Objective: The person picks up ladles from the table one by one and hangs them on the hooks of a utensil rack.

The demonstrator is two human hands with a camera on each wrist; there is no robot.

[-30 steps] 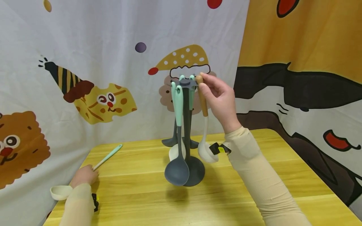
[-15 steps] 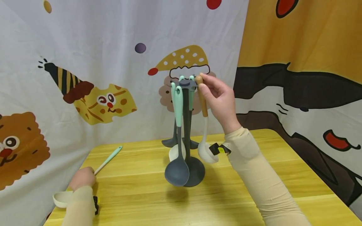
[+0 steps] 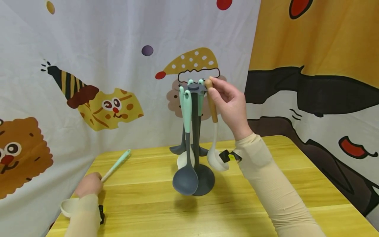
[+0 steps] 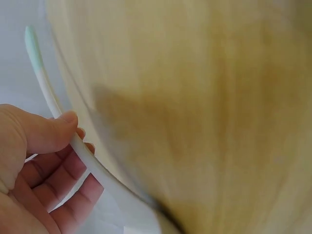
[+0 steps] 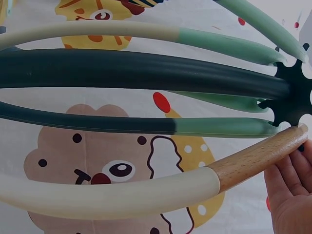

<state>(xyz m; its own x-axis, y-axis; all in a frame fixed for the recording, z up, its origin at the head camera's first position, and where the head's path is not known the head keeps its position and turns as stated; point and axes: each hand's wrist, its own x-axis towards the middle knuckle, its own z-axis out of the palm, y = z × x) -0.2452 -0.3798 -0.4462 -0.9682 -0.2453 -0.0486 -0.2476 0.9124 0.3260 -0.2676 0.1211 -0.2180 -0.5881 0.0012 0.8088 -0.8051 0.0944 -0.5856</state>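
My left hand (image 3: 89, 185) pinches the white shaft of a ladle (image 4: 102, 173) with a mint-green handle end, at the table's left side. The ladle's white bowl (image 3: 68, 207) shows partly behind the sleeve. At the centre stands a dark utensil rack (image 3: 194, 86), whose notched top holds several hanging utensils. My right hand (image 3: 231, 107) pinches the top of the wooden handle of a white ladle (image 3: 212, 107) between thumb and fingers. That handle's end is right at the rack's notched rim, and its bowl hangs down on the right side.
A grey ladle (image 3: 185, 181) with a mint handle hangs at the rack's front; other mint-handled utensils hang behind it. The round rack base (image 3: 207, 181) rests on the yellow wooden table (image 3: 142, 204). A cartoon-printed curtain (image 3: 118, 33) closes off the back.
My left hand has shifted slightly to the right with its ladle, whose bowl has come nearer me. My right hand stays at the rack top with the wooden-handled ladle.
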